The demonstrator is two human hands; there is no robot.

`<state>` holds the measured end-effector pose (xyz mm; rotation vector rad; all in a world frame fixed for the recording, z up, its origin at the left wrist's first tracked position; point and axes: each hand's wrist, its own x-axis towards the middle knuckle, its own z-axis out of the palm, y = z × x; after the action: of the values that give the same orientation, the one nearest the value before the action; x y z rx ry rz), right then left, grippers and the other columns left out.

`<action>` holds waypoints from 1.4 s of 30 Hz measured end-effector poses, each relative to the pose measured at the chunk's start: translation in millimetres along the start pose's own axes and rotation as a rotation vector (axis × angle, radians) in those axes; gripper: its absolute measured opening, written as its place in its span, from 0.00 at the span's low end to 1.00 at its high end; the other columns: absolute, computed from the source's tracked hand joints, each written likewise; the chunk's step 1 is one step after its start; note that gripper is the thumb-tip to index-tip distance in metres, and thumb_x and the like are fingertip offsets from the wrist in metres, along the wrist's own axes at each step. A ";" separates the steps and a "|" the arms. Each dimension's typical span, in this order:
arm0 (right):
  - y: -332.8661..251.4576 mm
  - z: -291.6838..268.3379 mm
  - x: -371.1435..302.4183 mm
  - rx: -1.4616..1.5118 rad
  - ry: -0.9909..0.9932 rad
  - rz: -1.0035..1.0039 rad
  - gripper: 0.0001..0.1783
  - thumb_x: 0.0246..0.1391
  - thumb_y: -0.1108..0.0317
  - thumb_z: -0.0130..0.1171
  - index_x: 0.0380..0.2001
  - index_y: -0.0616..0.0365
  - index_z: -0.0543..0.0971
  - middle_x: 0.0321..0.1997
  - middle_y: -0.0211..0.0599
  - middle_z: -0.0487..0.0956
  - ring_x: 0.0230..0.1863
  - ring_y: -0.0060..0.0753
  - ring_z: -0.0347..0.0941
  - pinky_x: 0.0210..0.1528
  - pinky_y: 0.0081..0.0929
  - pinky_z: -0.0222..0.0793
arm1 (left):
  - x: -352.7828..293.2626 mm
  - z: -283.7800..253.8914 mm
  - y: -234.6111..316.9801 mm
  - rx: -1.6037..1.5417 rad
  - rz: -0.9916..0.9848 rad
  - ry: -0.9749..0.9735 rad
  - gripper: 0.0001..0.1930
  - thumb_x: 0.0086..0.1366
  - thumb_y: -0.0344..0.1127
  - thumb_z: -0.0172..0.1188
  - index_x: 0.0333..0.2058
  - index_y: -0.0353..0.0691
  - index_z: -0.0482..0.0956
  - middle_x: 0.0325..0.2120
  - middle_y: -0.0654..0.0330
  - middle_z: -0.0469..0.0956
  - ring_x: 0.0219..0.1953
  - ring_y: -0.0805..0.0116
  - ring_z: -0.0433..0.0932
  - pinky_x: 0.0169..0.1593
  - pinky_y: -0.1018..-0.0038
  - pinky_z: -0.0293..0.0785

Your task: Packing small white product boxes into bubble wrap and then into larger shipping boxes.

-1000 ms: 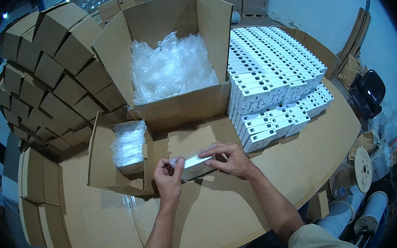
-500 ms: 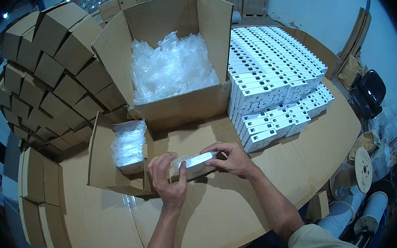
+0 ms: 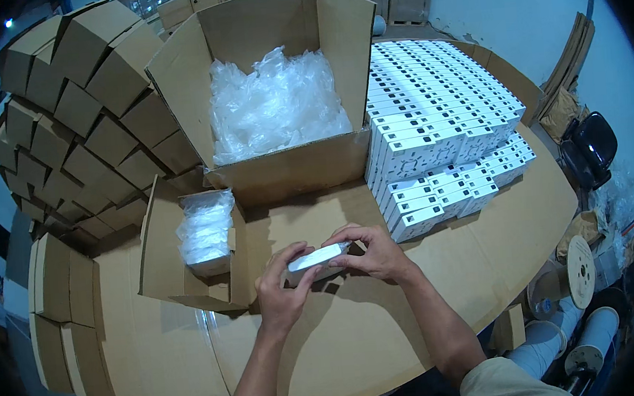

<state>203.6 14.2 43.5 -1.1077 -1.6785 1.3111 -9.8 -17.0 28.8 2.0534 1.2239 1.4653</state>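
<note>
Between my two hands is a small white box (image 3: 317, 258), held just above the cardboard-covered table, with clear plastic film showing at its right end. My left hand (image 3: 283, 286) is closed on its left end, thumb in front and fingers behind. At the other end my right hand (image 3: 372, 252) pinches it between thumb and fingers. To the left stands an open carton (image 3: 151, 248) with a row of plastic-wrapped white packs (image 3: 206, 229) in it. Behind my hands, a large open carton (image 3: 292, 171) holds a heap of clear plastic bags (image 3: 276, 108).
White boxes with dark square marks (image 3: 432, 144) are stacked high on the right of the table (image 3: 388, 341). Brown cartons (image 3: 81, 134) pile up at the left, with more (image 3: 66, 322) nearer. Past the right table edge are cable spools (image 3: 580, 270) and a black chair (image 3: 589, 148).
My left fingers, raised off the white box before, have moved right and closed around its left end. The loose film there no longer shows. My right hand has kept its grip.
</note>
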 end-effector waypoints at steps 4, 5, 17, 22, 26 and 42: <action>2.3 0.6 -1.3 -0.038 0.012 -0.070 0.18 0.50 0.71 0.73 0.46 0.56 0.85 0.47 0.34 0.83 0.46 0.28 0.76 0.48 0.27 0.74 | -3.3 2.3 -8.2 -0.306 -0.332 -0.017 0.20 0.57 0.30 0.75 0.49 0.37 0.82 0.40 0.58 0.85 0.42 0.72 0.83 0.45 0.71 0.80; 0.4 1.3 -1.8 -0.037 0.011 -0.071 0.18 0.50 0.71 0.73 0.46 0.56 0.85 0.47 0.34 0.83 0.46 0.28 0.76 0.48 0.27 0.74 | -3.8 1.8 -10.5 -0.292 -0.320 -0.031 0.20 0.58 0.31 0.75 0.49 0.37 0.82 0.40 0.59 0.85 0.42 0.75 0.83 0.42 0.75 0.81; -21.1 3.0 -5.3 -0.598 0.057 -0.334 0.18 0.52 0.72 0.69 0.48 0.58 0.83 0.42 0.43 0.84 0.45 0.43 0.78 0.44 0.38 0.76 | -13.4 5.0 -18.4 -0.372 -0.551 -0.109 0.17 0.63 0.33 0.71 0.49 0.37 0.81 0.35 0.57 0.85 0.36 0.69 0.85 0.37 0.73 0.80; -21.9 -1.8 5.5 -0.562 0.120 -0.305 0.12 0.55 0.74 0.67 0.43 0.63 0.82 0.38 0.48 0.84 0.35 0.50 0.81 0.38 0.40 0.76 | -27.2 3.7 -10.0 -0.091 -0.526 -0.139 0.28 0.65 0.39 0.67 0.59 0.33 0.71 0.50 0.40 0.78 0.53 0.43 0.78 0.56 0.57 0.75; -28.1 -4.2 15.5 -0.521 0.206 -0.245 0.13 0.55 0.74 0.67 0.44 0.65 0.81 0.38 0.48 0.84 0.36 0.45 0.83 0.38 0.35 0.78 | -61.0 -10.0 1.3 0.296 -0.291 -0.229 0.35 0.66 0.41 0.65 0.67 0.35 0.62 0.68 0.42 0.59 0.69 0.41 0.59 0.71 0.53 0.56; -40.5 115.0 75.6 0.304 -0.045 -0.266 0.13 0.62 0.79 0.59 0.50 0.68 0.75 0.46 0.48 0.83 0.43 0.30 0.83 0.45 0.28 0.81 | -113.8 -43.1 61.0 0.652 -0.358 -0.516 0.36 0.67 0.56 0.56 0.69 0.45 0.63 0.70 0.52 0.59 0.71 0.42 0.55 0.70 0.43 0.51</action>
<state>63.4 39.3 60.4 -0.6591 -1.5333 1.3685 -32.0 -151.0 20.2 2.2098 1.8472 0.3475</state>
